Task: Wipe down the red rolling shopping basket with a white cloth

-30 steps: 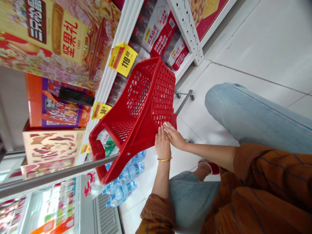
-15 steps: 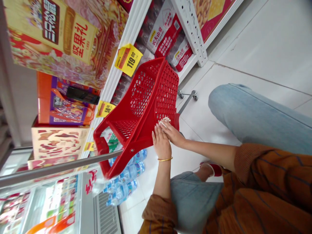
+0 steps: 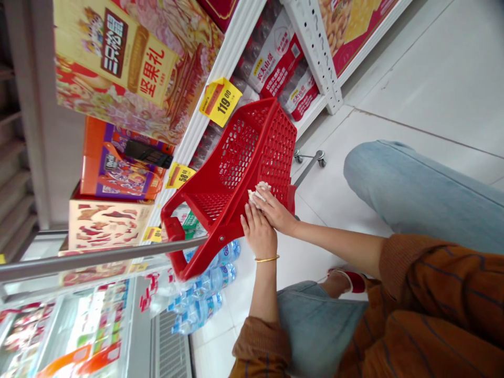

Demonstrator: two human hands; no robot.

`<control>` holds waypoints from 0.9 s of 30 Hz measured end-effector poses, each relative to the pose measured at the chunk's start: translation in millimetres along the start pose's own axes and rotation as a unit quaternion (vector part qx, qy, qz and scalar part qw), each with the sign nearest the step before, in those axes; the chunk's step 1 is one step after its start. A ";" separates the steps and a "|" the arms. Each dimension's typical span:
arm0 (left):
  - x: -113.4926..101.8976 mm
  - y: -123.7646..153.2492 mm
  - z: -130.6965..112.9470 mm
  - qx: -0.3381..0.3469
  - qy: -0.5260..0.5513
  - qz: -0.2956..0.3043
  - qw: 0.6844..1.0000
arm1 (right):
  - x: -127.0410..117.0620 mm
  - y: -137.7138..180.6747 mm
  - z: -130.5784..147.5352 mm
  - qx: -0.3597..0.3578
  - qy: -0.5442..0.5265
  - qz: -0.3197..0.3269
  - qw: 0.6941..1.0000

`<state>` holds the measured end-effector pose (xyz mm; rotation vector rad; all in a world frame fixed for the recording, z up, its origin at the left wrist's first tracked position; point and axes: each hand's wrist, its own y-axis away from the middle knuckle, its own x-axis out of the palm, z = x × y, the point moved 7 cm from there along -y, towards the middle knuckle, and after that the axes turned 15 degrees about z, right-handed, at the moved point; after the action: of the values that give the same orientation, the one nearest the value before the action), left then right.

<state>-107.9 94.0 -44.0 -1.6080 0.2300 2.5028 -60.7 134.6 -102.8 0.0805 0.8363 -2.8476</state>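
Observation:
A red plastic shopping basket (image 3: 236, 157) on a wheeled frame stands tipped against the store shelves. My right hand (image 3: 277, 212) is closed on a crumpled white cloth (image 3: 258, 191) and presses it against the basket's perforated side wall near the rim. My left hand (image 3: 258, 236), with a gold bangle at the wrist, lies flat on the basket's outer wall just beside it, fingers stretched out and together. Nothing lies inside the basket.
Gift boxes (image 3: 118, 68) and yellow price tags (image 3: 220, 101) fill the shelves. Packs of water bottles (image 3: 200, 294) sit on the floor under the basket. The long metal handle bar (image 3: 98, 258) and the small wheels (image 3: 311, 156) stick out. My knees in jeans (image 3: 413, 189) are close by.
My right hand has slid the cloth along the basket wall toward the rim. My left hand followed a little. The view has shifted slightly.

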 end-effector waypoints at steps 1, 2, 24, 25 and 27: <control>-2.0 0.0 2.1 -0.008 0.002 -0.003 1.000 | 0.0 -6.1 3.3 -0.011 0.012 0.007 1.000; -3.2 -0.2 3.9 -0.015 0.003 -0.002 1.000 | 0.5 -10.0 4.8 -0.019 0.025 0.016 0.999; -18.4 -9.9 18.5 -0.061 0.045 -0.031 0.997 | -8.8 -15.3 3.2 -0.055 0.110 -0.069 0.990; -20.8 -11.3 20.1 -0.068 0.052 -0.035 0.996 | -9.2 -22.0 6.4 -0.063 0.111 -0.070 0.989; -25.8 -14.8 23.3 -0.083 0.063 -0.046 0.994 | -7.4 -30.8 10.1 -0.073 0.120 -0.060 0.988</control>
<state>-114.9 112.2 -11.6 -1.7966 -0.0372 2.4102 -59.0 155.7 -77.2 0.3714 1.1299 -2.9158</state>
